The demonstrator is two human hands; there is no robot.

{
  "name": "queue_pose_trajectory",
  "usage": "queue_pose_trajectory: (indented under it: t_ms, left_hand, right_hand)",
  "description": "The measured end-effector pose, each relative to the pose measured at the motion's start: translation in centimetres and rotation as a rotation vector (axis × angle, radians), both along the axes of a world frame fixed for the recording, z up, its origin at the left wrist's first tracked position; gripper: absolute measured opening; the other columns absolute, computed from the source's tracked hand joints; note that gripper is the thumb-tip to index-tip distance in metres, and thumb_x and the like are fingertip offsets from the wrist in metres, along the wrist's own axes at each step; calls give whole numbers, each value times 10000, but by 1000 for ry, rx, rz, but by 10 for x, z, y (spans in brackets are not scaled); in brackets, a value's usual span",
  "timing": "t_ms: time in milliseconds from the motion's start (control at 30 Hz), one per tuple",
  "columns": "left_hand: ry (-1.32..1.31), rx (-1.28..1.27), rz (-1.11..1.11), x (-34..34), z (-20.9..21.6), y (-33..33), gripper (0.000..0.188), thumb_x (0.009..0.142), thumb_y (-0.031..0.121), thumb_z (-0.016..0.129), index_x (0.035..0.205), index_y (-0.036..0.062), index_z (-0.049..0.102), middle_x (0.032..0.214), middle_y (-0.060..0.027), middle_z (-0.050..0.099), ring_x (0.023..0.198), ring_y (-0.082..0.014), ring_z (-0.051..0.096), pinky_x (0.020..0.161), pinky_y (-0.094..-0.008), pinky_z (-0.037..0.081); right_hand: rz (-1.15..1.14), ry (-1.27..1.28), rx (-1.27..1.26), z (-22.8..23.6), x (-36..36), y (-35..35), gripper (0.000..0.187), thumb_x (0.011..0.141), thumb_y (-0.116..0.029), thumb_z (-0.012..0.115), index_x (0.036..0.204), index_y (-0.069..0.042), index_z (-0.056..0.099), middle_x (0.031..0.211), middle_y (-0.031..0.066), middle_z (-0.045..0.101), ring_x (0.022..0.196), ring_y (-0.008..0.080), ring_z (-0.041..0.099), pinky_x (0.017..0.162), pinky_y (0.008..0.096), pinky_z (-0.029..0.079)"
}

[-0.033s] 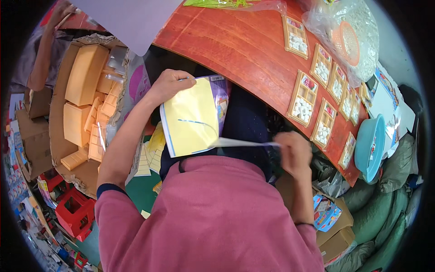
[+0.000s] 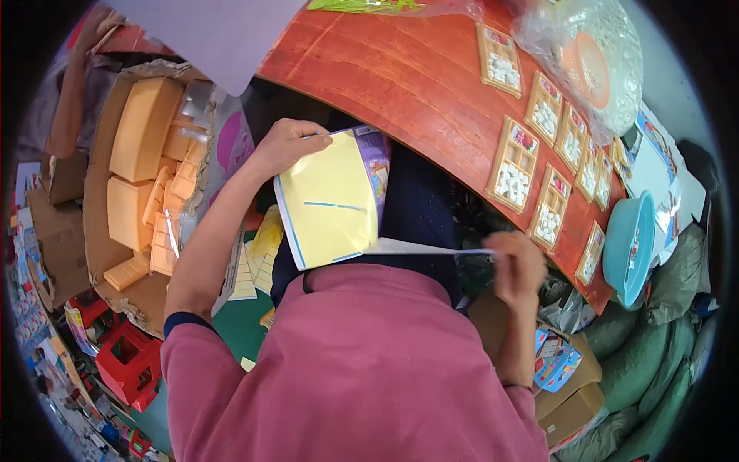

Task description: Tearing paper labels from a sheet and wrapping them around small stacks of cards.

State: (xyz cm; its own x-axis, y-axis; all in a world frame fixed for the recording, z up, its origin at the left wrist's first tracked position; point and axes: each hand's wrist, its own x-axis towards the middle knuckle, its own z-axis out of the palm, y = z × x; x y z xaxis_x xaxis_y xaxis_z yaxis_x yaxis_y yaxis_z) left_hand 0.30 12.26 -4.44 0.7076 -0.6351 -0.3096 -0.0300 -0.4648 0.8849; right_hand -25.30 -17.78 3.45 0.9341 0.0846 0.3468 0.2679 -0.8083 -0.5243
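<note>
My left hand (image 2: 289,146) pinches the top edge of a pale yellow sheet (image 2: 323,227) with white and blue borders, above my lap. A thin blue line crosses the sheet's middle. Behind its right side shows a purple printed sheet (image 2: 375,162); whether the two are joined I cannot tell. From the lower right corner a narrow whitish strip (image 2: 423,248) stretches sideways, taut, to my right hand (image 2: 517,269). The fingers there are closed on the strip's far end, slightly blurred.
The red wooden table (image 2: 385,69) bears several compartment trays (image 2: 512,165) with white pieces. A blue basin (image 2: 630,250) stands at its right edge. To the left are a cardboard box (image 2: 96,223) of orange plastic parts and red stools (image 2: 127,362). Another person's arm (image 2: 68,108) shows far left.
My right hand has moved a little to the right, drawing the strip farther out. The yellow sheet has tilted and bulged slightly; my left hand keeps its hold.
</note>
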Motion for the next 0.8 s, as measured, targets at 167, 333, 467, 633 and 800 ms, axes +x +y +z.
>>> queue_pose_trajectory:
  t_ms: [167,333,467,633,800]
  left_hand:
    - [-513,310,-196,1,26,-13,265,826,274,575,935,45,651,869,-118,650,810,-284,628,672,-353,478]
    - [-1336,502,-190,-28,85,-54,284,735,186,652,991,64,645,915,-62,651,817,-228,610,700,-343,500]
    - [-1207,-114,-347,-61,89,-130,166,737,40,609,903,43,613,912,-95,626,863,-259,613,739,-343,506]
    - [-1118,-368,-526,-79,61,-235,225,758,122,632,959,31,588,969,-117,569,918,-279,556,777,-384,456]
    - [-1102,-308,-582,-84,46,-253,311,765,183,652,1028,32,588,985,-108,558,950,-288,533,792,-388,439]
  right_hand:
    - [-593,-158,553,28,-51,-45,49,880,-53,526,910,-14,534,818,59,580,721,106,532,656,223,422]
    - [-623,-63,769,29,-52,-71,76,875,-77,555,927,-23,547,811,-8,545,724,54,497,641,193,385]
    - [-606,-119,903,20,-34,-92,87,886,-96,557,936,-27,540,803,-14,545,704,46,505,627,184,395]
    - [-576,-160,1103,18,-36,-108,105,904,-116,536,963,-29,531,807,-12,558,684,36,532,613,179,433]
    - [-523,-201,1242,20,-43,-114,110,910,-103,515,984,-21,523,816,-5,562,709,49,558,645,187,454]
